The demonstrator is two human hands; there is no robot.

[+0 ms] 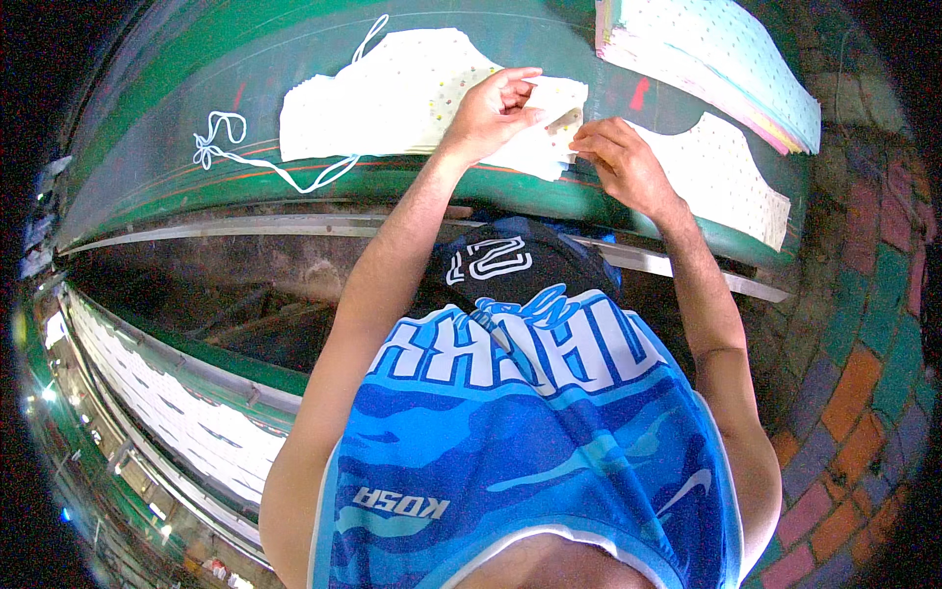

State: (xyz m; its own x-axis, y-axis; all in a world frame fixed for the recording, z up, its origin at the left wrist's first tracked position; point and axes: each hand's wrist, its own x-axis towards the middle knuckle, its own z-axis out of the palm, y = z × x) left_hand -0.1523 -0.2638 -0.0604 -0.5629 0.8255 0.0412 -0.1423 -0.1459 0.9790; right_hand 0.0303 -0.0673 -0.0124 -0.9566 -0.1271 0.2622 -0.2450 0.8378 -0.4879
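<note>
A stack of white cut fabric pieces [392,106] with small coloured dots lies on the green table. Over its right part rests my left hand [489,116], the thumb apart from the half-curled fingers and cloth showing between them. My right hand [623,162] pinches the right edge of the cloth with thumb and fingertips. Between the two hands the fabric end is slightly lifted and shows a darker patch. A thin white cord [294,182] trails from beneath the stack to a loose knot on the left.
Another stack of dotted white fabric [721,177] lies right of my right hand. Behind it sits a thicker pile of pale blue, pink and yellow sheets [721,69]. The green table [235,59] has a metal front edge. Coloured paving bricks [854,393] cover the floor at right.
</note>
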